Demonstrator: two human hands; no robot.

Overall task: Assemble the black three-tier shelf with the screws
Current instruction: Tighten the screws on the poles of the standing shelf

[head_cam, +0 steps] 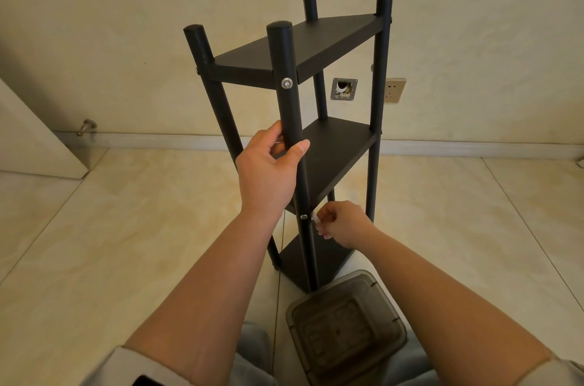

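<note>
The black three-tier shelf (331,44) stands upright on the tiled floor, its three boards joined to four round posts. My left hand (268,170) grips the near front post (289,113) just above the middle board. A silver screw head (287,83) shows on that post at the top board. Lower down, my right hand (339,222) pinches a small silvery tool (313,219) beside a second screw (303,217) at the middle board. The tool is mostly hidden by my fingers.
A smoky translucent plastic container (347,327) sits on the floor between my knees, just in front of the shelf's base. Behind the shelf the wall carries an open junction box (343,89) and a socket (394,90). A door (28,139) with a stopper stands at left.
</note>
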